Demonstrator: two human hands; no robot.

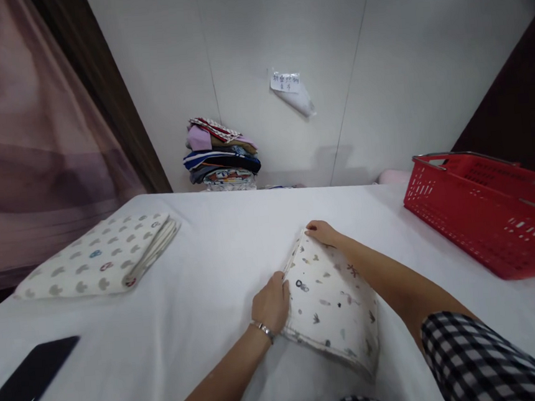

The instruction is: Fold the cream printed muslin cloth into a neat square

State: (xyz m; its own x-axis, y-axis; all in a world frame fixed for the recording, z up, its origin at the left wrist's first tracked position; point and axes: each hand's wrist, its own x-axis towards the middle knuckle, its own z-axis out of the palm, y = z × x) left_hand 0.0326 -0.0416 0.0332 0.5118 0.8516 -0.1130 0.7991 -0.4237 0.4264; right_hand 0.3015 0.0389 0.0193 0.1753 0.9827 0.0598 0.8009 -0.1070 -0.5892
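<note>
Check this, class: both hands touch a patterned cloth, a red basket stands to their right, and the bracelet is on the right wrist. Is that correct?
No: the bracelet is on the wrist of the left hand, not the right, as the head view shows. The rest is correct.

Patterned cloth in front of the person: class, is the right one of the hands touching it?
Touching. The head view shows the right hand pinching the far corner of the patterned cloth, no gap visible.
</note>
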